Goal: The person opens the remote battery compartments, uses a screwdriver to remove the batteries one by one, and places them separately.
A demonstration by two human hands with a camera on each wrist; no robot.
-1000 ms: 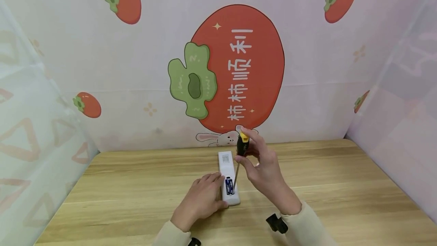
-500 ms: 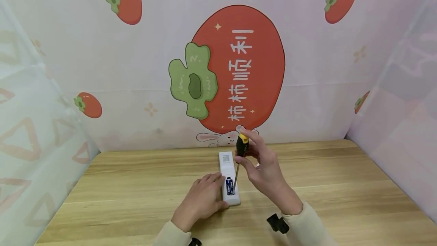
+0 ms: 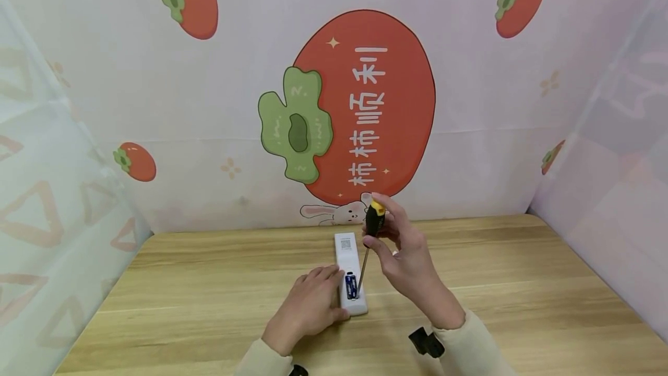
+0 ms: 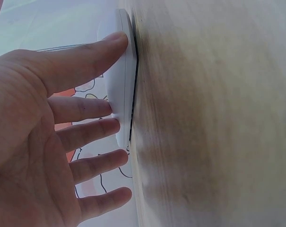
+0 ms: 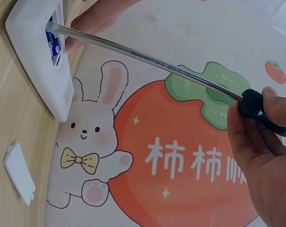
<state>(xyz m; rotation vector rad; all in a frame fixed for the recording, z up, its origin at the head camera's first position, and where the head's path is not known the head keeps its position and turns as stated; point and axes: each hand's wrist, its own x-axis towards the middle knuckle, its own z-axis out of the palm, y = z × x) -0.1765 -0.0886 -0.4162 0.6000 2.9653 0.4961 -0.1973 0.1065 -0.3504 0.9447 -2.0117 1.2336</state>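
A white remote control lies back up on the wooden table, its battery bay uncovered. Two blue batteries sit side by side in the bay. My left hand rests against the remote's left side, thumb near its close end; the left wrist view shows the fingers straight. A screwdriver with a black and yellow handle is gripped by my right hand, thumb and fingers around the handle. In the right wrist view the tip of its metal shaft reaches the bay's edge beside the batteries.
A small white battery cover lies on the table to the right of the remote. The wooden tabletop runs back to a printed fabric wall with red persimmons and a rabbit. Fabric walls also stand left and right.
The screwdriver's handle has tilted slightly to the right along with my right hand, its tip staying by the batteries. My left hand and the remote have hardly moved.
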